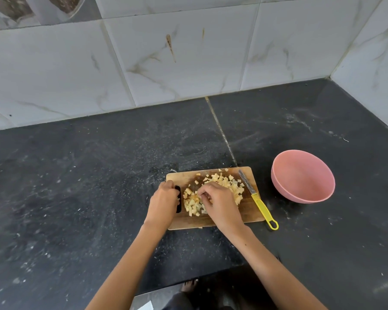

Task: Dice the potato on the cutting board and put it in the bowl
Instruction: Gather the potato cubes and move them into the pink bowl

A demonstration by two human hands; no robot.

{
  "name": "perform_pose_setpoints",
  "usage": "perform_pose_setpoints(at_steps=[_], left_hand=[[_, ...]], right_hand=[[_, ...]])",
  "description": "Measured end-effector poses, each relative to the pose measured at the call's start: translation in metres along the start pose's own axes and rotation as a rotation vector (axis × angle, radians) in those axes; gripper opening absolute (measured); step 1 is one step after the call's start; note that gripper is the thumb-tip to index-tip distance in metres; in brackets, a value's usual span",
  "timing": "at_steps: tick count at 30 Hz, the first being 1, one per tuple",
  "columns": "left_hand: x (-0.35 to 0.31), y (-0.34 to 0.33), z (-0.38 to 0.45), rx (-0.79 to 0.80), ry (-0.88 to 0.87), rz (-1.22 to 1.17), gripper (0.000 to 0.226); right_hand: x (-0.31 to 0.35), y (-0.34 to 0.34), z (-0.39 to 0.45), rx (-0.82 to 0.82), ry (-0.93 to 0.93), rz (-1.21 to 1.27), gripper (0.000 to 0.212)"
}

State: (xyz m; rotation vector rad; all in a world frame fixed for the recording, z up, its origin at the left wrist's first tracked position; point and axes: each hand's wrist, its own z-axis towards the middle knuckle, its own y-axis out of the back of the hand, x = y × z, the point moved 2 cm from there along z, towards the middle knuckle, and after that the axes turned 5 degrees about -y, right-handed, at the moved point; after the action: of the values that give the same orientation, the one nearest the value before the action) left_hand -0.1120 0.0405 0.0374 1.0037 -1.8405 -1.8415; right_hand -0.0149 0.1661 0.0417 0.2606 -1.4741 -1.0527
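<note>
potato dice (224, 183): cut, heaped on cutting board (244, 211). knife (257, 199) laid down. bowl (302, 175) at three o'clock, holds nothing. right hand (217, 202) fingers curled, seemingly gathering dice; left hand (164, 203) grips the board's nine o'clock edge. transfer remains.

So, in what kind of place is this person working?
Most likely a home kitchen: a dark stone counter against a tiled wall, with a wooden cutting board of diced potato, a knife and a pink bowl.

Dark stone counter (99, 175), white marbled wall tiles (188, 52).
</note>
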Motion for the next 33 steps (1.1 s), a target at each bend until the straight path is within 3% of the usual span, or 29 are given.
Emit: perform_pose_setpoints(at_steps=[6, 9, 12, 15, 19, 22, 26, 33], left_hand=[[-0.011, 0.002, 0.012, 0.161, -0.182, 0.275, 0.026], [-0.008, 0.005, 0.022, 0.220, -0.260, 0.295, 0.023], [-0.001, 0.009, 0.032, 0.214, -0.236, 0.143, 0.013], [0.016, 0.013, 0.037, 0.105, -0.129, -0.179, 0.011], [0.038, 0.021, 0.028, -0.103, 0.107, -0.674, 0.013], [0.043, 0.022, 0.018, -0.155, 0.200, -0.912, 0.014], [0.041, 0.017, 0.016, -0.157, 0.251, -0.996, 0.013], [0.005, 0.012, 0.027, -0.047, 0.116, -1.045, 0.022]], right_hand=[[0.000, 0.001, 0.007, -0.023, -0.032, -0.008, 0.013], [0.000, 0.002, 0.008, -0.018, -0.046, -0.030, 0.013], [0.000, 0.006, 0.009, -0.039, -0.062, -0.033, 0.012], [0.000, 0.008, 0.012, -0.027, -0.052, -0.056, 0.012], [0.008, -0.003, 0.025, 0.133, 0.015, -0.152, 0.023], [0.018, -0.015, 0.037, 0.250, 0.062, -0.268, 0.028], [0.019, -0.020, 0.046, 0.267, 0.021, -0.309, 0.020], [-0.004, 0.008, 0.050, 0.247, -0.157, -0.164, 0.010]])
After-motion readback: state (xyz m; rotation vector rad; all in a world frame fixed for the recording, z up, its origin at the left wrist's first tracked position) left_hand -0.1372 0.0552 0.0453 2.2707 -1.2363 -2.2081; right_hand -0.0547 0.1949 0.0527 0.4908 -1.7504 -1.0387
